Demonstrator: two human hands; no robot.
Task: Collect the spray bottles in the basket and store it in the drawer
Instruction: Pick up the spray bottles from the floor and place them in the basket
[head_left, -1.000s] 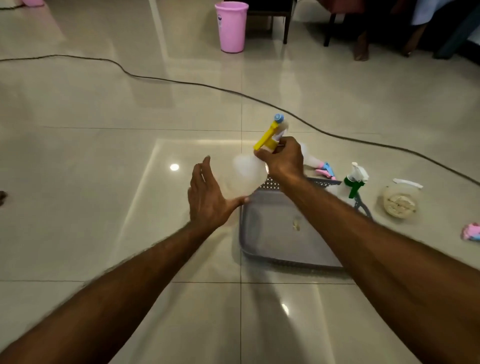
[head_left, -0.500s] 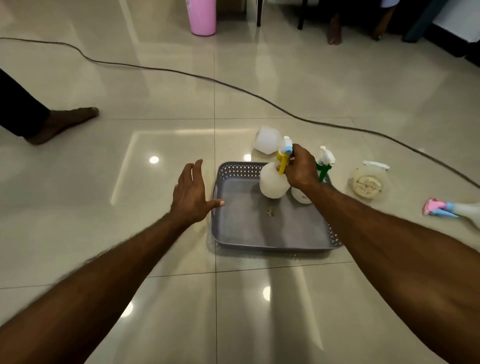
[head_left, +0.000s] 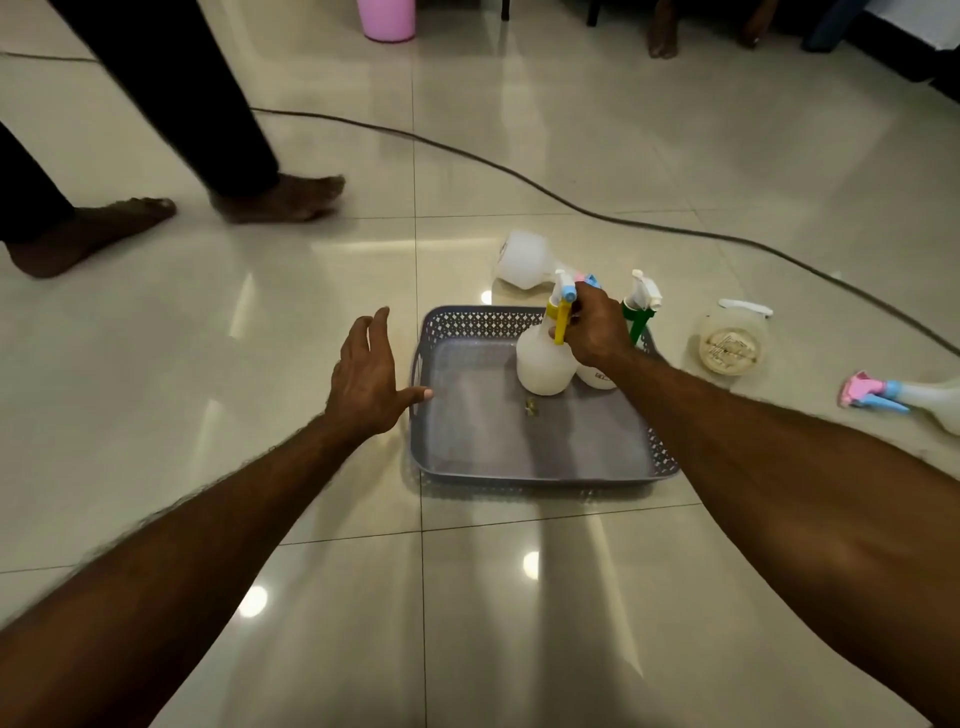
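Observation:
A grey perforated basket (head_left: 530, 470) sits on the tiled floor. Inside it, at the far right, a white spray bottle with a yellow trigger (head_left: 543, 364) stands upright, and my right hand (head_left: 592, 332) grips its head. Right behind my hand stands a green-trigger spray bottle (head_left: 641, 306), also in the basket. My left hand (head_left: 366, 379) is open, thumb touching the basket's left rim. Another white bottle (head_left: 522, 260) lies on its side beyond the basket. A pink-and-blue-trigger bottle (head_left: 904, 397) lies on the floor at the right.
A round clear container with a white handle (head_left: 732, 343) sits right of the basket. A dark cable (head_left: 519, 174) crosses the floor behind. A person's bare feet (head_left: 280, 200) are at the far left. A pink bin (head_left: 387, 21) stands at the back.
My right hand has lowered the yellow-trigger bottle from the air down into the basket, where it now stands. A person's feet have stepped further into view at the left.

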